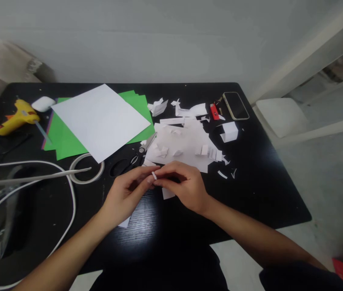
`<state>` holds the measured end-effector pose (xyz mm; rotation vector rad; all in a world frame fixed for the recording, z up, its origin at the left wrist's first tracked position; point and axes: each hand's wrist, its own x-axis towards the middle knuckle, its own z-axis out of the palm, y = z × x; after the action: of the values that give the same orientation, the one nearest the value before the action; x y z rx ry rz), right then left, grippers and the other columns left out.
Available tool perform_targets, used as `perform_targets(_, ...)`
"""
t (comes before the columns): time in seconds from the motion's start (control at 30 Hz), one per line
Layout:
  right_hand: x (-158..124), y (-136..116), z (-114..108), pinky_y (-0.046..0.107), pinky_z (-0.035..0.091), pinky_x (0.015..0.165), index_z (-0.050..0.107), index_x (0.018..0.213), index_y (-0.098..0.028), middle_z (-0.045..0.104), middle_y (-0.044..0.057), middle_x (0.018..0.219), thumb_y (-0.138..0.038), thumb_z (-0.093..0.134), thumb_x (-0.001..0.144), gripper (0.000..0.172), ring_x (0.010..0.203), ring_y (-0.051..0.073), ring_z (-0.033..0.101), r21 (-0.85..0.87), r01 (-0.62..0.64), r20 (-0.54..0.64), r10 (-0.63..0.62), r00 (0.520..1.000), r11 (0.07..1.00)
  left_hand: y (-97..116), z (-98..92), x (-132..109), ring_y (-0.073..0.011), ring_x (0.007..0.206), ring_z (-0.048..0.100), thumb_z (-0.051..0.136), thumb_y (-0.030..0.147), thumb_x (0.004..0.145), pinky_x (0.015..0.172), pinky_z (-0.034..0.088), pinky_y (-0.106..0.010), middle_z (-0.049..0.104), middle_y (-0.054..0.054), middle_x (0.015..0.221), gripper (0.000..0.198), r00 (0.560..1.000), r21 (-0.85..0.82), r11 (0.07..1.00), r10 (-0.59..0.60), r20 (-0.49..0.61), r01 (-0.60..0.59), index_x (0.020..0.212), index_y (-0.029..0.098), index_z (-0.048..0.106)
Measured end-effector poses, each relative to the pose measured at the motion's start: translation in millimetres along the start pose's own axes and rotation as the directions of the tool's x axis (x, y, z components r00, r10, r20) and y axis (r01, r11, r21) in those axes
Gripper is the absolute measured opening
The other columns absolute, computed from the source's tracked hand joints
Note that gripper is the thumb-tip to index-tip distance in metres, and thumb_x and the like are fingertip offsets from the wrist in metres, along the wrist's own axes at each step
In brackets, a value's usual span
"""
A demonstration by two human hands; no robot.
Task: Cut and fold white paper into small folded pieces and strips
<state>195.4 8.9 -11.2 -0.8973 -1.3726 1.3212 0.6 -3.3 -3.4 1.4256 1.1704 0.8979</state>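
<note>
A small white paper piece (154, 175) is pinched between the fingertips of my left hand (130, 190) and my right hand (185, 184), above the table's near half. Both hands are closed on it, thumbs and fingers pressed together. Just beyond them lies a white paper sheet (186, 139) bearing several small folded paper pieces (161, 151). Black-handled scissors (133, 159) lie to the left of this sheet, partly behind my left hand. A white scrap (168, 194) shows under my right hand, and another scrap (125, 222) by my left wrist.
A white sheet (101, 121) covers green paper (68, 147) at the left. Left of it are a yellow glue gun (20, 118), a tape roll (101, 173) and a looped white cable (73, 202). A red lighter (214, 112) and a phone (236, 106) lie at the far right.
</note>
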Motion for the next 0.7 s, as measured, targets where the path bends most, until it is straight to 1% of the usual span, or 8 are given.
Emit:
perform_targets(0.13,-0.7,-0.7,-0.5,0.032,0.064,0.084,0.083,0.095,-0.025,0.08,0.001,0.093,-0.018,0.087,0.083,0.014,0.086,0.017,0.077,-0.058,-0.003,-0.017,0.002,1.0,0.998,-3.8,0.1,-1.8,-0.0148,0.077,0.074,0.064,0.032,0.1,0.073,0.059,-0.024,0.077,-0.001,0.09,0.019,0.998,0.086,0.994,0.067,-0.018,-0.065,0.113,0.022,0.073)
perform_targets(0.2,-1.0,-2.2,-0.5,0.034,0.064,0.085,0.083,0.096,-0.025,0.08,0.002,0.094,-0.021,0.085,0.085,0.011,0.087,0.018,0.076,-0.071,-0.045,-0.019,0.043,0.999,0.997,-4.7,0.2,-2.7,-0.0143,0.077,0.073,0.062,0.03,0.101,0.072,0.058,-0.024,0.076,0.0,0.088,0.015,0.994,0.149,0.984,0.103,-0.021,-0.099,0.111,0.022,0.071)
perform_targets(0.3,-0.6,-4.3,-0.2,0.036,0.063,0.085,0.082,0.096,-0.025,0.08,0.003,0.095,-0.025,0.083,0.087,0.009,0.088,0.02,0.076,-0.042,-0.139,-0.024,0.138,0.99,0.989,-5.0,0.2,-4.3,-0.0134,0.074,0.071,0.061,0.028,0.102,0.07,0.056,-0.023,0.075,0.001,0.086,0.012,0.99,0.246,0.96,0.144,-0.013,-0.136,0.108,0.022,0.069)
perform_targets(0.4,0.6,-4.4,0.0,0.037,0.063,0.087,0.081,0.094,-0.024,0.08,0.003,0.095,-0.026,0.082,0.086,0.009,0.091,0.021,0.076,-0.021,-0.196,-0.016,0.195,0.981,0.98,-4.6,-0.3,-5.3,-0.0137,0.076,0.069,0.061,0.026,0.101,0.072,0.055,-0.025,0.074,-0.001,0.09,0.011,0.982,0.326,0.929,0.19,-0.012,-0.176,0.108,0.021,0.068)
perform_targets(0.5,0.9,-2.0,-0.3,0.036,0.062,0.087,0.08,0.094,-0.023,0.08,0.003,0.094,-0.028,0.082,0.086,0.009,0.09,0.02,0.076,-0.035,-0.222,0.011,0.222,0.975,0.974,-4.7,-0.8,-4.8,-0.0144,0.081,0.068,0.063,0.026,0.1,0.075,0.055,-0.026,0.073,-0.003,0.096,0.011,0.977,0.324,0.928,0.21,-0.038,-0.187,0.109,0.021,0.068)
perform_targets(0.6,-0.6,0.8,-0.3,0.034,0.062,0.083,0.077,0.096,-0.022,0.078,0.002,0.091,-0.027,0.084,0.083,0.015,0.086,0.018,0.076,-0.03,-0.238,0.018,0.239,0.971,0.971,-5.4,-0.7,-3.9,-0.0134,0.078,0.067,0.067,0.028,0.099,0.073,0.054,-0.025,0.071,-0.001,0.092,0.009,0.982,0.284,0.945,0.185,-0.044,-0.165,0.106,0.021,0.069)
perform_targets(0.7,-1.8,0.9,0.7,0.033,0.063,0.082,0.074,0.098,-0.022,0.077,0.002,0.092,-0.028,0.086,0.081,0.022,0.086,0.018,0.075,-0.021,-0.251,0.024,0.251,0.968,0.968,-5.1,-0.4,-3.4,-0.0129,0.075,0.066,0.067,0.029,0.099,0.07,0.053,-0.025,0.071,0.0,0.087,0.009,0.99,0.229,0.967,0.127,-0.054,-0.112,0.099,0.021,0.07)
